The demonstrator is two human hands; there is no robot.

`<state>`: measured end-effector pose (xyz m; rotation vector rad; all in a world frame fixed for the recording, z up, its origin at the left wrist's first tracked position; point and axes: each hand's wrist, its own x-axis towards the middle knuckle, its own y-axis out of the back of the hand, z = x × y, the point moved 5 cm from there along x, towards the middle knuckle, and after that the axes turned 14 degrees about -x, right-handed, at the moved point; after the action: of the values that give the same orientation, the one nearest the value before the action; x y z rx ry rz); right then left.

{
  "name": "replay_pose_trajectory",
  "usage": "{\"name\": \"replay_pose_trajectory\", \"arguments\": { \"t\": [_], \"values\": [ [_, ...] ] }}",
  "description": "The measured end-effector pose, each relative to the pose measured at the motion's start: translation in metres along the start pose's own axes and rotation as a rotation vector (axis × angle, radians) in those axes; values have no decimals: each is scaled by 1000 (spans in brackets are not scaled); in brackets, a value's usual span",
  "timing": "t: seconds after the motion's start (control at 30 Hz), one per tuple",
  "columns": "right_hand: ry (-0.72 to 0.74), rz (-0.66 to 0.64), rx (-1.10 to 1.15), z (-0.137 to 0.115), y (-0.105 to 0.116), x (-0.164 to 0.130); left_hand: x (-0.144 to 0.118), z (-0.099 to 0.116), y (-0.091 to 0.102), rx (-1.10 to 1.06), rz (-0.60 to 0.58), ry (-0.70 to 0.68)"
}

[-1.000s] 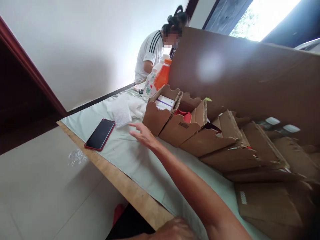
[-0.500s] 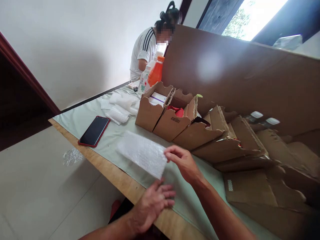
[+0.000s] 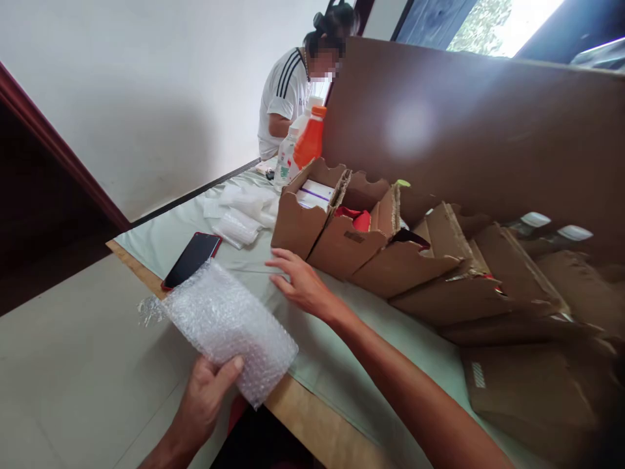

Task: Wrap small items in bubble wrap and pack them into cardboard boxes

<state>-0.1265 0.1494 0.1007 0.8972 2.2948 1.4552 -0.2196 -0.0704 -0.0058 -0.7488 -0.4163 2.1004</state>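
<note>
A clear bubble wrap bag (image 3: 234, 332) is gripped in my left hand (image 3: 208, 391), thumb on top and the other fingers beneath it. The bag hangs tilted over the front edge of the table and covers part of the phone's lower corner. My right hand (image 3: 300, 283) is empty, its fingers apart, just above the cloth near the front of the cardboard boxes. The phone (image 3: 192, 257), dark with a red case, lies behind the bag. More folded bubble wrap pieces (image 3: 239, 225) lie on the cloth beyond my right hand.
Several open cardboard boxes (image 3: 336, 254) stand in a row along the right, holding white and red items. Bottles, one an orange bottle (image 3: 310, 140), stand at the far end. A tall cardboard panel (image 3: 463, 130) rises behind. Another person (image 3: 283, 98) sits beyond the table.
The bubble wrap bag has moved from above the cloth toward me and left, passing from my right hand to my left. My right hand has let go and reached farther forward.
</note>
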Motion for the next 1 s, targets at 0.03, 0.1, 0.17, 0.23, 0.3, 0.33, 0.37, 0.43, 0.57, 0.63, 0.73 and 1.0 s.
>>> {"name": "replay_pose_trajectory", "arguments": {
  "t": [0.03, 0.1, 0.17, 0.23, 0.3, 0.33, 0.37, 0.43, 0.57, 0.63, 0.73, 1.0],
  "values": [
    [39, -16, -81, -10, -9, 26, -1, -1, 5, 11, 10, 9],
    [101, -38, -245, -24, -26, 72, -5, -5, 9, 16, 38, 38],
    [112, -46, -360, -29, -39, 109, -9, -9, 7, 18, 55, 59],
    [85, -53, -428, -25, -46, 135, -9, -11, 3, 21, 45, 82],
    [40, -51, -453, -17, -48, 151, -7, -11, 2, 16, 21, 106],
    [23, -39, -454, -13, -47, 156, -5, -10, 2, 6, 6, 119],
    [10, -18, -456, -10, -44, 159, -2, -10, 3, -8, -10, 134],
    [-11, 40, -455, -6, -35, 163, 2, -10, 4, -42, -46, 168],
    [-25, 98, -450, -10, -17, 164, 7, -11, 6, -84, -89, 199],
    [-12, 96, -444, -17, -14, 162, 6, -13, 6, -110, -96, 211],
    [64, 3, -464, -32, -26, 155, 6, -18, 7, -143, -96, 225],
    [26, -197, -704, -30, -71, 144, 7, -25, 11, -147, -110, 218]
  ]
}}
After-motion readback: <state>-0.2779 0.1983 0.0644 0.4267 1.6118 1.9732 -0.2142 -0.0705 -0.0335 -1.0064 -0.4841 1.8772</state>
